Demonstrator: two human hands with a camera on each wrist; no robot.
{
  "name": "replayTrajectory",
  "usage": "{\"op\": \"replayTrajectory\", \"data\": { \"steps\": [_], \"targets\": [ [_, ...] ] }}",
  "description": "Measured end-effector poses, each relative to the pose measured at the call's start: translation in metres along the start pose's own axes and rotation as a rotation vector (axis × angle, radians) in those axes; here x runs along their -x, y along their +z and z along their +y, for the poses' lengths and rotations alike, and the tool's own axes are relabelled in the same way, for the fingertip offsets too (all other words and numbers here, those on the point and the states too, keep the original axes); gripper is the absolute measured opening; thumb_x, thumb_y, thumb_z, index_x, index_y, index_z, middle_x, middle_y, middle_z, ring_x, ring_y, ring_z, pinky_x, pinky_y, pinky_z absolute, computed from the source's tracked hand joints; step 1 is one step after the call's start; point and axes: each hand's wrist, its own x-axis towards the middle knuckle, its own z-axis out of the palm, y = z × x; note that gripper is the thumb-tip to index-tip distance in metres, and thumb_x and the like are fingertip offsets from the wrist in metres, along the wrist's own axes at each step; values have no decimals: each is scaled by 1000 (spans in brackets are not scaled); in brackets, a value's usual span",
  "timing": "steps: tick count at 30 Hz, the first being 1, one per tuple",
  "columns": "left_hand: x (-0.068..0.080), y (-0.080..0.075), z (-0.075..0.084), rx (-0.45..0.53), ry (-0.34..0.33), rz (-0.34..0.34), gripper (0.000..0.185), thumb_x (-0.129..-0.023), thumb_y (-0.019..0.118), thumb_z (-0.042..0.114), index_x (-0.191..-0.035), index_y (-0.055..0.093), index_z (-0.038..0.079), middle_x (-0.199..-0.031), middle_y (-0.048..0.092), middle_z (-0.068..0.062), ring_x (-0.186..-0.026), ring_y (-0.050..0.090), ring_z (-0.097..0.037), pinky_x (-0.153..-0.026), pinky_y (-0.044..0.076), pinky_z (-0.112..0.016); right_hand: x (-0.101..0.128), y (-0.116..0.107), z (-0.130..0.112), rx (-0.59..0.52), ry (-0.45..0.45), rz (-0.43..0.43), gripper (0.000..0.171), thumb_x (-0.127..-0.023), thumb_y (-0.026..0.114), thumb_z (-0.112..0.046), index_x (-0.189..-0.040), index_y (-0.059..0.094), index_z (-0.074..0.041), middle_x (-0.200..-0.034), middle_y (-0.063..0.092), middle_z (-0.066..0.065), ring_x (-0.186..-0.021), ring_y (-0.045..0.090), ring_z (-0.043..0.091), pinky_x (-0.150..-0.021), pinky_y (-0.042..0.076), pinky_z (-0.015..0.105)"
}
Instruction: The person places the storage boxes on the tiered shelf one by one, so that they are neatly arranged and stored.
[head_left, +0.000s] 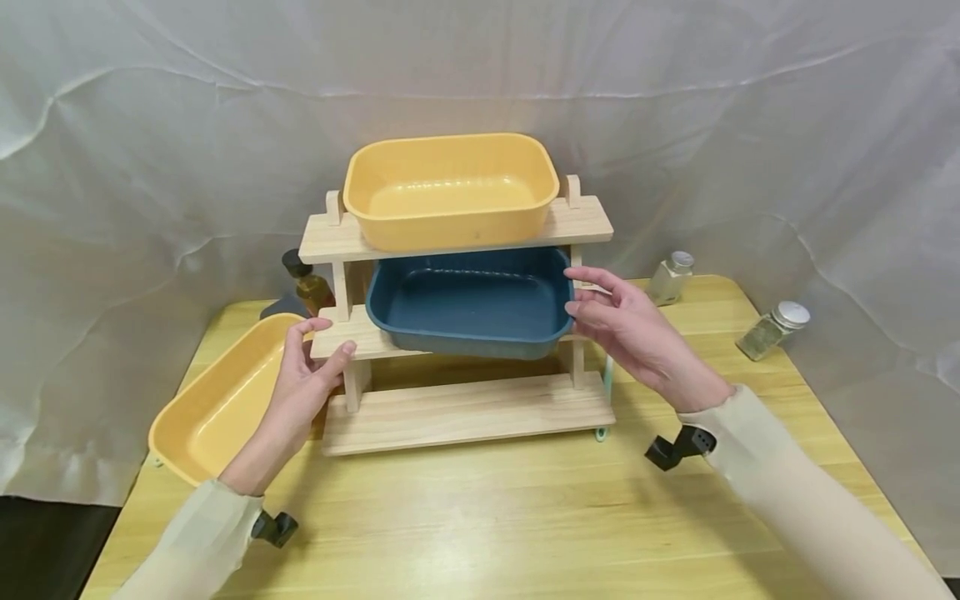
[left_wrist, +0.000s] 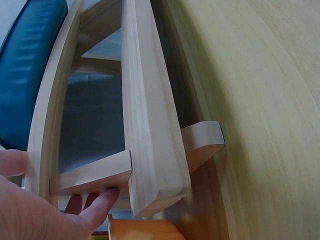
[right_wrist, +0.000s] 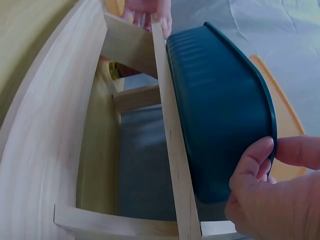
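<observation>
A three-tier wooden rack (head_left: 465,412) stands mid-table. A yellow tub (head_left: 450,187) sits on its top shelf and a blue tub (head_left: 472,304) on the middle shelf. My left hand (head_left: 318,350) grips the left end of the middle shelf, thumb in front and fingers curled behind. In the left wrist view the left hand's fingers (left_wrist: 100,200) hook under a crossbar of the rack (left_wrist: 150,125). My right hand (head_left: 581,296) pinches the right end of the blue tub. In the right wrist view its thumb (right_wrist: 255,160) presses on the outer wall of the blue tub (right_wrist: 220,115).
A second yellow tub (head_left: 217,400) lies on the table by the left edge. A dark-capped bottle (head_left: 307,279) stands behind the rack's left side. Two spice jars (head_left: 670,277) (head_left: 772,329) stand at the back right. White cloth hangs behind the table.
</observation>
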Motion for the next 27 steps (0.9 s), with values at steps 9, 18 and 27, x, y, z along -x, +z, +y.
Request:
{"op": "replayTrajectory", "data": {
  "steps": [9, 18, 27],
  "targets": [
    [1, 1, 1, -1, -2, 6, 63, -109, 71, 28, -157, 32, 17, -122, 43, -10, -97, 55, -19, -83, 52, -25, -14, -5, -3, 43, 6, 9, 47, -108, 68, -4, -153, 54, -5, -112, 59, 8, -91, 63, 16, -90, 57, 24],
    [1, 2, 1, -9, 2, 8, 63, -109, 71, 28, -158, 32, 17, -121, 42, -9, -98, 55, -21, -84, 53, -26, -26, -8, -6, 11, 2, 10, 44, -108, 67, -1, -150, 57, -3, -108, 62, 5, -85, 66, 14, -85, 59, 23],
    [2, 2, 2, -8, 1, 10, 64, -109, 71, 28, -158, 31, 17, -123, 41, -9, -100, 55, -23, -85, 53, -26, -33, -10, -8, 16, 19, 13, 45, -107, 71, -5, -150, 58, -4, -108, 62, 5, -88, 65, 14, -88, 59, 24]
  ]
}}
